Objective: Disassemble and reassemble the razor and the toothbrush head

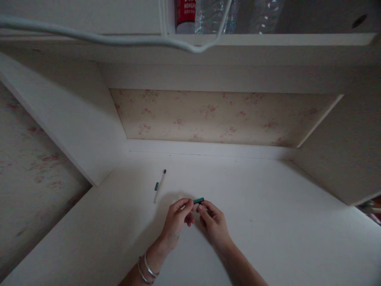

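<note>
A small green-and-black strip (198,200), shaped like a razor head, is held between my two hands above the white desk. My left hand (177,218) pinches its left end between thumb and fingers. At the other end, my right hand (212,221) grips the piece near its lower edge, fingers closed. Part of it is covered by my fingertips. Left of my hands lies a thin white stick (160,186) with a dark tip, perhaps a handle. Close beside that stick rests a second small green-and-black piece (156,186).
The white desktop (268,206) runs back to floral wallpaper (208,115), with white side panels. Overhead, a shelf (268,39) holds clear plastic bottles (210,18) and a red-labelled one (186,14). A white cable (104,39) hangs across the shelf front.
</note>
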`<state>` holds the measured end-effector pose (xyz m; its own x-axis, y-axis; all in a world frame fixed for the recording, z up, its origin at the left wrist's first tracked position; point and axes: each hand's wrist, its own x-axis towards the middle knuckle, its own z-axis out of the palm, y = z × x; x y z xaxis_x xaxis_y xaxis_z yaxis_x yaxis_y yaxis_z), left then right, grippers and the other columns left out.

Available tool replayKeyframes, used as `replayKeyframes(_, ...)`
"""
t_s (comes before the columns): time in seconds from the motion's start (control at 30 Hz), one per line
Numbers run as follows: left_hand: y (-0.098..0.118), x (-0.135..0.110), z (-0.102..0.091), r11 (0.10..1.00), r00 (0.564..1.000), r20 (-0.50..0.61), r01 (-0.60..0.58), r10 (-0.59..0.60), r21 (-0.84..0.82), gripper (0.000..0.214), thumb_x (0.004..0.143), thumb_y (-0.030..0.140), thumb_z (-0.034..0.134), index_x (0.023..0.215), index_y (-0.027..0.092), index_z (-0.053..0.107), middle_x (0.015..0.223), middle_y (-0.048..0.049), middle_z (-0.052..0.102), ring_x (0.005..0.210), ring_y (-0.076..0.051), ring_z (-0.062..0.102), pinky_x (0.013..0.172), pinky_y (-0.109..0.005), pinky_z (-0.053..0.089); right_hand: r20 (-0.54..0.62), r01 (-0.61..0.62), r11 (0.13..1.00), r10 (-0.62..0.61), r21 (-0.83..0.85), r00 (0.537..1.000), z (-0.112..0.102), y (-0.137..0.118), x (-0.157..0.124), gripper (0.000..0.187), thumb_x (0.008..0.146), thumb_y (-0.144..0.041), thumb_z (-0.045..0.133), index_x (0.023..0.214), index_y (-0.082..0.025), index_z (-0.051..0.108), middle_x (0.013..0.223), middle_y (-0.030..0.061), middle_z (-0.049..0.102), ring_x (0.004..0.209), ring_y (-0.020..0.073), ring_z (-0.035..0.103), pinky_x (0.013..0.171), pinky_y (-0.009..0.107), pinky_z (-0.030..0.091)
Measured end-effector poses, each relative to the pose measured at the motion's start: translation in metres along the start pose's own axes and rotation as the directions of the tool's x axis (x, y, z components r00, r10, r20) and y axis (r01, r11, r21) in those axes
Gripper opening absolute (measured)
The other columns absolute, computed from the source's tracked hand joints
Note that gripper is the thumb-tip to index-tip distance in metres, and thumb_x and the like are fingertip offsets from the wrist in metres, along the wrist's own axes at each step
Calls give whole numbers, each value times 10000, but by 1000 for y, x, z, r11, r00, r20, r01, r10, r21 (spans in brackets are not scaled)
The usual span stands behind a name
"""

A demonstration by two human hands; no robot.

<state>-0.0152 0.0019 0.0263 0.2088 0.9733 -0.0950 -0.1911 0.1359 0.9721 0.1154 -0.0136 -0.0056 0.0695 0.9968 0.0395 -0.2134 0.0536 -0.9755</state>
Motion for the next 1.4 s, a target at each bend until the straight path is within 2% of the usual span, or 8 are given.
replayKeyframes(0.23,1,-1,0,999,1000,25,12,-11,-31,296,788,441,592,740,148,592,635,33,509,480,-81,486,429,-207,348,14,-7,1000,7,-7,1000,-1,4,-1,315,797,-472,621,851,-162,633,487,-76,388,414,63,309,401,203,225)
replayKeyframes(0.4,2,-1,1,995,996,52,77,-74,-66,307,775,448,602,748,143,585,653,28,508,467,-71,469,416,-197,339,6,-19,1000,19,-12,1000,-1,1,0,331,782,-486,634,842,-161,629,498,-67,405,422,71,323,400,212,226)
replayKeyframes(0.53,3,-1,1,997,997,46,59,-56,-49,297,780,439,597,742,145,582,622,34,487,468,-72,464,415,-192,347,19,-37,999,37,5,999,-1,0,0,326,789,-471,634,873,-156,629,496,-71,394,421,68,314,396,211,211)
replayKeyframes(0.7,3,-1,1,997,997,26,73,-73,-29,315,759,466,606,752,152,597,678,30,512,459,-70,489,391,-193,354,19,-39,999,38,33,999,-2,2,0,319,792,-460,632,885,-156,641,522,-68,402,426,62,305,403,210,205)
replayKeyframes(0.97,0,-1,0,998,998,18,61,-61,-21,314,776,477,588,791,164,574,669,47,494,429,-67,489,370,-193,364,46,-46,999,47,-20,998,-2,-1,-1,320,803,-457,617,868,-145,645,494,-66,390,437,70,306,414,215,202)
replayKeyframes(1.17,3,-2,0,994,995,53,84,-80,-73,289,771,455,598,764,169,557,646,45,498,438,-71,483,377,-184,363,56,-62,998,62,-10,996,-4,4,-1,331,806,-474,607,859,-149,639,478,-73,362,425,68,277,407,216,167)
replayKeyframes(1.27,2,-3,0,997,997,56,61,-58,-56,285,788,448,588,763,166,557,603,43,496,440,-74,474,381,-181,361,51,-64,998,65,-14,997,-4,3,-2,337,801,-487,606,828,-152,637,479,-72,358,431,72,280,416,220,174)
replayKeyframes(1.4,-1,-2,-1,999,999,48,-8,6,48,299,809,454,567,763,158,564,492,47,482,411,-79,442,387,-186,360,57,-58,998,59,-29,997,-4,-1,-2,322,807,-473,600,836,-156,650,488,-70,359,443,75,284,431,224,194)
